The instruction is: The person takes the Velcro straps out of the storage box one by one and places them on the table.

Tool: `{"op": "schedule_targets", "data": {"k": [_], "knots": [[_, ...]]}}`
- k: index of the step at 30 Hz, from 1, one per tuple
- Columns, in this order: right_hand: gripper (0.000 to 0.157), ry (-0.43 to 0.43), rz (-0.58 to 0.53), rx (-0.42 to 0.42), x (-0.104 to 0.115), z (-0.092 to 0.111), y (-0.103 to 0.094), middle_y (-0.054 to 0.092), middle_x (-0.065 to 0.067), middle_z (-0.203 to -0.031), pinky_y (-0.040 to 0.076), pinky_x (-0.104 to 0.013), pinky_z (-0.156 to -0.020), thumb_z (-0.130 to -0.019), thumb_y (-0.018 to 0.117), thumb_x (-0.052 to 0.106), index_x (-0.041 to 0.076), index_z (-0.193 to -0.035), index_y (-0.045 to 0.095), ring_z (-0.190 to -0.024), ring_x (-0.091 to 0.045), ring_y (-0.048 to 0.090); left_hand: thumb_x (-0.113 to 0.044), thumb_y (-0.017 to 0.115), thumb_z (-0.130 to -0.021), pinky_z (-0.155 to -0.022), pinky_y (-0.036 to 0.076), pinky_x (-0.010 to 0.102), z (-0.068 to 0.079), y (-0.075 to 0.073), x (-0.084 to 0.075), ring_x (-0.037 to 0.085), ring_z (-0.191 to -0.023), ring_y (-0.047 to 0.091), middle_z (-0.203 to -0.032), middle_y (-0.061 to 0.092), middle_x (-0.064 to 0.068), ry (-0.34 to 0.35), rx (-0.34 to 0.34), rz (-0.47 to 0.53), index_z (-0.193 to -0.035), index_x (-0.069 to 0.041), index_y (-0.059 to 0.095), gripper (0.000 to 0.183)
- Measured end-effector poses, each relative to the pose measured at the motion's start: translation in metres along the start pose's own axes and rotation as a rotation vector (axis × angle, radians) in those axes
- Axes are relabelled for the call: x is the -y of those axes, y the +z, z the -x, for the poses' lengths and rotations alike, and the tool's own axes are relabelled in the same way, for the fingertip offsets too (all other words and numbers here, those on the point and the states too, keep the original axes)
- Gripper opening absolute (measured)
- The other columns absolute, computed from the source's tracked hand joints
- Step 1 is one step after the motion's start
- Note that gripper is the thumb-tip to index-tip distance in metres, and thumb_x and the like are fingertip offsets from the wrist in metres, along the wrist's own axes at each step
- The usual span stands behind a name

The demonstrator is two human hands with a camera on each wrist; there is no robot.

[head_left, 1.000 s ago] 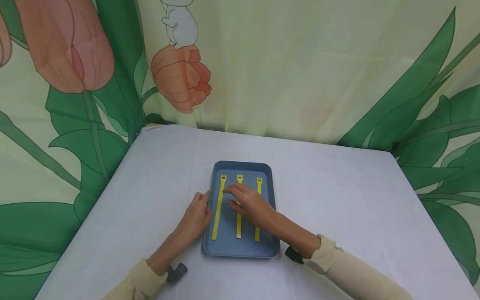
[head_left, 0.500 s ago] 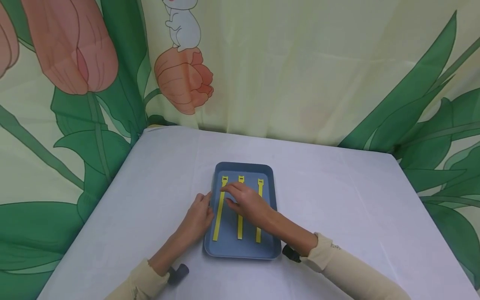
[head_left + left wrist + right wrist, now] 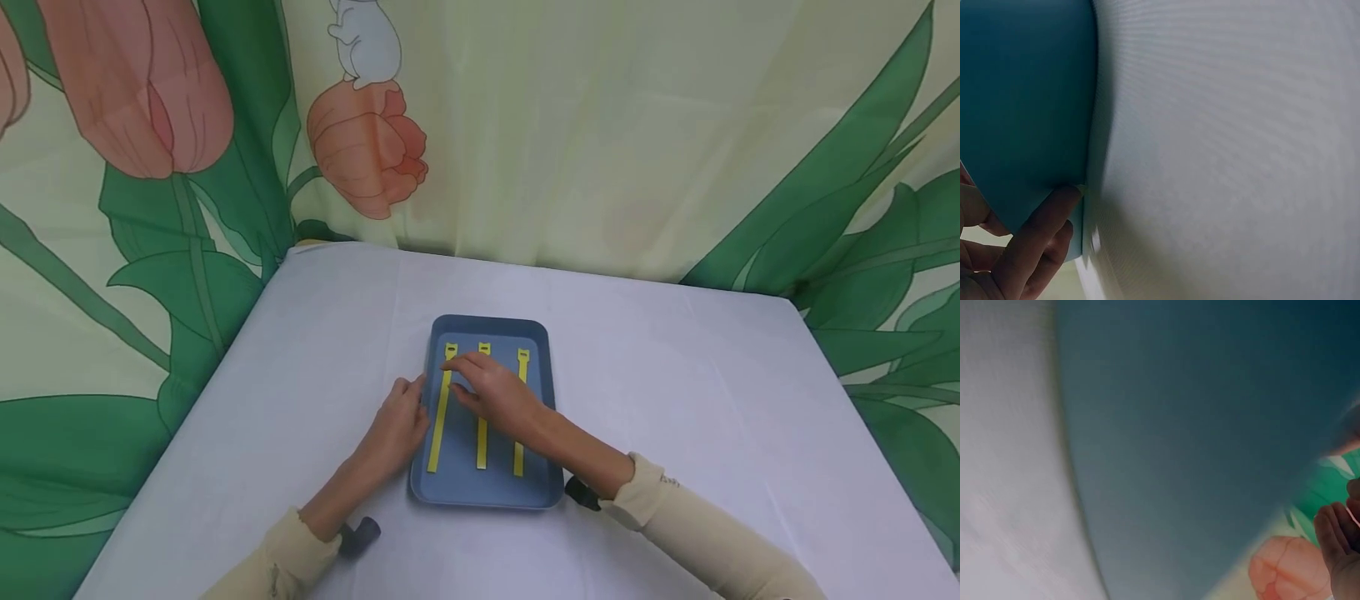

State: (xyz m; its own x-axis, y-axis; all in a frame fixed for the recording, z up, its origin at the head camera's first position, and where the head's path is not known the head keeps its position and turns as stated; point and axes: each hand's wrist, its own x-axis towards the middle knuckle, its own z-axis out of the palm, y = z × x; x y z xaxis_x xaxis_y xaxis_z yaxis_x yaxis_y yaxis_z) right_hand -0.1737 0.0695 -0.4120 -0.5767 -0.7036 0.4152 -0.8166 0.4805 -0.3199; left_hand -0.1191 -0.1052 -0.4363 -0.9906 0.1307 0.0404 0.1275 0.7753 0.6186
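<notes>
A blue-grey rectangular tray [image 3: 487, 493] lies on the white cloth. In it are three yellow cable ties: a slightly slanted left one [image 3: 438, 433], a middle one [image 3: 482, 450] and a right one [image 3: 522, 364], their slotted heads at the far end. My left hand [image 3: 393, 425] grips the tray's left wall; the left wrist view shows its fingertips [image 3: 1054, 209] against the outside. Above the tray hovers my right hand [image 3: 498, 396], thumb and forefinger apart, nothing between them, hiding parts of the middle and right ties. The right wrist view shows mostly tray wall.
The white-covered table [image 3: 660, 375] extends around the tray on all sides. Behind it hangs a pale curtain [image 3: 562, 150] with printed tulips and leaves. Dark wrist cameras sit at both cuffs, the left one [image 3: 360, 537] close to the cloth.
The whole head view shifts slightly. The right hand's fingertips creep a little left toward the left cable tie. The left hand stays at the tray's wall; the ties stay put.
</notes>
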Motion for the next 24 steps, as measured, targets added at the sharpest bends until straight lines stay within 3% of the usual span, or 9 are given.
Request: {"op": "schedule_targets", "data": {"k": [24], "knots": [[0.032, 0.026, -0.115, -0.028, 0.011, -0.013, -0.015, 0.063, -0.006, -0.110, 0.048, -0.021, -0.084, -0.085, 0.068, 0.006, 0.004, -0.117, 0.062, -0.102, -0.015, 0.060, 0.003, 0.057, -0.087, -0.064, 0.049, 0.024, -0.001, -0.001, -0.002, 0.013, -0.074, 0.050, -0.099, 0.048, 0.012, -0.018, 0.022, 0.040, -0.135, 0.012, 0.039, 0.052]]}}
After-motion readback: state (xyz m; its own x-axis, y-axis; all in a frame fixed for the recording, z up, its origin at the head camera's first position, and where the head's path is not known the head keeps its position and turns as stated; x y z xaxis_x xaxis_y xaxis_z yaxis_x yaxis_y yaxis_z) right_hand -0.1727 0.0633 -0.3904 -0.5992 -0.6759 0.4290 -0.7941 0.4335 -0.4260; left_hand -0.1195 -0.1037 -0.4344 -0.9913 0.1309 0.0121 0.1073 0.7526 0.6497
